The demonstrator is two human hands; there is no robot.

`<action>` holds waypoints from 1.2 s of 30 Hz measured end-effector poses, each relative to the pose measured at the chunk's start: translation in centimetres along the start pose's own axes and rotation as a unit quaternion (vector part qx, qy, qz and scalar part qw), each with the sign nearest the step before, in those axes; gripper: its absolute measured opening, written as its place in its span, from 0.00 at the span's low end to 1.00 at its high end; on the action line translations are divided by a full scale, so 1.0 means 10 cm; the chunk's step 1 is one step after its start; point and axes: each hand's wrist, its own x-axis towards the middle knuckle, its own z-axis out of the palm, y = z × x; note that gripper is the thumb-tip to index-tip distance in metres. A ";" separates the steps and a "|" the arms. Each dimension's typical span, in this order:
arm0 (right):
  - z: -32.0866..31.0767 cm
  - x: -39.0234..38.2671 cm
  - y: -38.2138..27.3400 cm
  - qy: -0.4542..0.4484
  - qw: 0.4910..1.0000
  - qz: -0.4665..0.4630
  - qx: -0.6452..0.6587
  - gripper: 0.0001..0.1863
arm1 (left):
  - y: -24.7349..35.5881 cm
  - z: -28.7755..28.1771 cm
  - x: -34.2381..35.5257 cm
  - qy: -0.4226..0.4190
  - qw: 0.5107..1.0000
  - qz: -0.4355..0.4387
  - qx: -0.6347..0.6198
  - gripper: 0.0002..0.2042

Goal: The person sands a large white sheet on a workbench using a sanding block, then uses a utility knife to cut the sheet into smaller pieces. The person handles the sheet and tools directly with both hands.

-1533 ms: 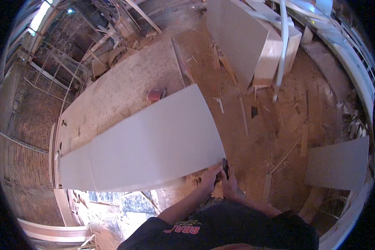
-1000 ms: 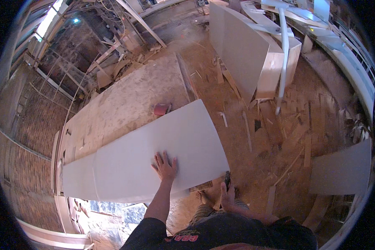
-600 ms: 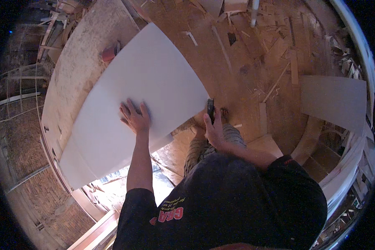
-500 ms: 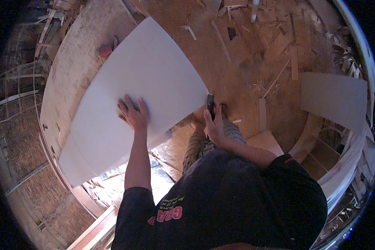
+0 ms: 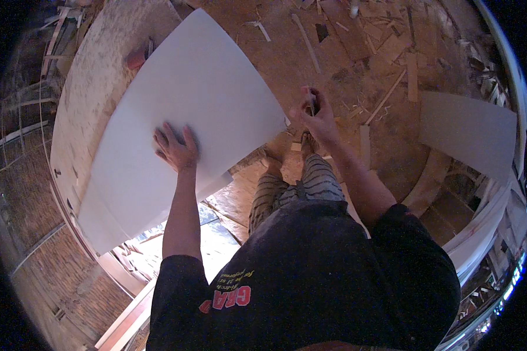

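Note:
A large smooth white sheet (image 5: 216,76) lies at a slant over the workbench. My left hand (image 5: 178,151) rests flat on its middle with the fingers spread. Beyond the sheet's right corner, my right hand (image 5: 320,123) is raised over the floor, apart from the sheet. Its fingers are closed around a small dark hand tool (image 5: 312,105). Most of the tool is hidden in the grip, so its exact kind does not show. At the sheet's right corner hangs a small pale sliver (image 5: 287,122).
A red cup-like thing (image 5: 137,59) stands on the dusty workbench (image 5: 93,76) left of the sheet. Wood strips and scraps (image 5: 386,99) litter the brown floor. A grey panel (image 5: 468,131) sits at the right. My feet are below the sheet's right corner.
My right hand has moved up and away from the sheet's right corner, turning with the dark tool in it. The left hand stays flat on the sheet. The whole view has shifted slightly.

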 end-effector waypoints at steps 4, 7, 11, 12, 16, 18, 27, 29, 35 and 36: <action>-0.02 0.08 0.14 -0.086 0.995 0.000 -0.041 0.31 | 0.03 -0.01 0.03 -0.011 1.000 -0.019 -0.001 0.37; -0.02 0.08 0.13 -0.129 0.990 0.032 -0.048 0.29 | 0.01 -0.02 0.01 -0.013 1.000 -0.013 0.006 0.38; 0.04 0.08 0.22 -0.087 0.991 -0.010 -0.104 0.27 | 0.05 -0.04 0.01 -0.028 0.999 -0.025 0.014 0.38; 0.06 0.10 0.27 -0.037 0.982 -0.084 -0.167 0.26 | 0.08 -0.08 0.02 -0.033 0.999 -0.025 0.003 0.38; -0.13 0.26 0.51 0.089 0.942 -0.049 -0.320 0.23 | 0.09 -0.10 0.01 -0.037 0.999 -0.028 0.011 0.38; -0.39 0.34 0.66 0.090 0.946 0.044 -0.308 0.21 | 0.06 -0.07 0.03 -0.036 0.999 -0.022 0.016 0.38; -0.95 0.09 0.98 0.020 0.964 0.013 -0.263 0.24 | 0.04 -0.07 0.06 -0.035 0.999 -0.013 -0.016 0.38; -0.90 -0.12 0.55 -0.008 0.959 0.067 -0.274 0.26 | -0.03 -0.02 0.03 -0.034 0.999 -0.019 -0.021 0.38; -0.70 -0.35 0.10 -0.175 0.960 0.067 -0.207 0.36 | -0.07 0.01 0.02 -0.030 0.999 -0.013 -0.021 0.37; -0.63 -0.40 0.14 -0.198 0.969 0.055 -0.137 0.36 | -0.04 0.00 0.04 -0.032 0.999 -0.014 -0.021 0.37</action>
